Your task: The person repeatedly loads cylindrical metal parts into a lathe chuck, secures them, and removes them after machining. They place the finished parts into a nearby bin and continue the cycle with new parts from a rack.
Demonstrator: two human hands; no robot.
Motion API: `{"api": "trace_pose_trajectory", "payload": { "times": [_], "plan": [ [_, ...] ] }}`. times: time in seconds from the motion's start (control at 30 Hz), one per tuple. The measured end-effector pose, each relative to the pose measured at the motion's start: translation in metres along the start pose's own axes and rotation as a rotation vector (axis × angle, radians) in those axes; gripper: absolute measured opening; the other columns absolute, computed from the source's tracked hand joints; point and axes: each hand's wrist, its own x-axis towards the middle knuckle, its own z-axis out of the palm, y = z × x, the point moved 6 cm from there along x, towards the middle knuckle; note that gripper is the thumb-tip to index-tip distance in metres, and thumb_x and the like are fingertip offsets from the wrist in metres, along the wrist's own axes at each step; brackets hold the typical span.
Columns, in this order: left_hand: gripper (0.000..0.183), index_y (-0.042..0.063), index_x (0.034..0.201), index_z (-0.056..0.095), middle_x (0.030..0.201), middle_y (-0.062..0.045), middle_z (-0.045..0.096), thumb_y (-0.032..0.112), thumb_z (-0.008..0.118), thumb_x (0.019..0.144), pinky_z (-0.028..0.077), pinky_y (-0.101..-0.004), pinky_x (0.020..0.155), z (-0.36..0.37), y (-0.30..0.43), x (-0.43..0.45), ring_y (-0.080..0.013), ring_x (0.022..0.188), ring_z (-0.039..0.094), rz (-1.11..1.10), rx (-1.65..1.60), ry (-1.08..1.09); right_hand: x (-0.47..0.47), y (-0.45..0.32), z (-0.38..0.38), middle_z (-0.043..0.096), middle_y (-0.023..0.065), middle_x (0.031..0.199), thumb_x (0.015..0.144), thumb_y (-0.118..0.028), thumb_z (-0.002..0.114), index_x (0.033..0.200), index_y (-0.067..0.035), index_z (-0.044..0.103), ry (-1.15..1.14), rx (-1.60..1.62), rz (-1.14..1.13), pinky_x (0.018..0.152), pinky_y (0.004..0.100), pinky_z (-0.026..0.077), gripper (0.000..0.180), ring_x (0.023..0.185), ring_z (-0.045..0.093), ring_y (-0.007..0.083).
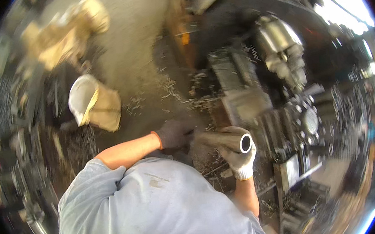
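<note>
My right hand [244, 160], in a white knit glove, is wrapped around a metal tube [221, 139]. The tube's bright, ring-shaped cut end faces up towards me, and its other end blurs into the dark area on the left. A dark glove with an orange cuff covers my left hand [175, 133], which is close to that blurred end. Motion blur hides its fingers, so I cannot tell whether it touches the tube. Right of the tube stands a lathe, with a shiny chuck [280, 38] and a bolted tool post [310, 122].
A tan container with a pale inside [108, 107] stands on the left. Blurred tan objects [64, 37] lie beyond it. Metal chips [171, 88] are scattered across the floor. Flat metal machine ways [245, 101] run close to the right hand. Dark, blurred metal parts crowd both sides.
</note>
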Motion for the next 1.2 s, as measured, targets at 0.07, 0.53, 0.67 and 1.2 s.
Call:
{"api": "trace_pose_trajectory", "payload": {
  "times": [0.07,0.53,0.67,1.2],
  "plan": [
    [0.030,0.009,0.115,0.076,0.122,-0.022,0.073,0.030,0.065,0.095,0.056,-0.0480,0.094,0.022,-0.116,-0.069,-0.0431,0.113,0.069,-0.337,-0.219,0.063,-0.002,0.015,0.033,0.075,0.0100,0.116,0.072,0.005,0.082,0.122,0.000,0.071,-0.017,0.260,0.174,0.094,0.0352,0.060,0.051,0.104,0.072,0.0201],
    [0.056,0.003,0.128,0.075,0.124,-0.026,0.074,0.045,0.074,0.091,0.057,-0.0503,0.091,0.256,-0.320,-0.741,-0.0426,0.113,0.072,-1.751,-0.551,0.945,-0.011,-0.173,0.444,0.079,0.0124,0.101,0.071,-0.020,0.095,0.114,-0.007,0.073,-0.891,-0.036,-0.376,0.088,0.0372,0.062,0.050,0.092,0.078,0.0253],
    [0.056,0.010,0.132,0.073,0.132,-0.024,0.071,0.053,0.061,0.099,0.052,-0.0501,0.102,0.344,-0.300,-0.717,-0.0452,0.117,0.069,-1.662,-0.412,0.815,-0.063,-0.269,0.548,0.078,0.0115,0.100,0.072,-0.023,0.093,0.116,-0.012,0.074,-1.211,0.084,-0.702,0.086,0.0383,0.062,0.049,0.091,0.077,0.0266],
    [0.048,0.006,0.132,0.063,0.106,-0.017,0.069,0.046,0.058,0.106,0.047,-0.0484,0.080,0.462,-0.118,-0.590,-0.0356,0.094,0.063,-2.215,-1.376,2.937,-0.179,-0.489,0.839,0.078,0.0128,0.100,0.075,-0.026,0.094,0.117,-0.012,0.071,-1.666,0.436,-1.300,0.080,0.0410,0.063,0.049,0.090,0.078,0.0333]
  ]
}}
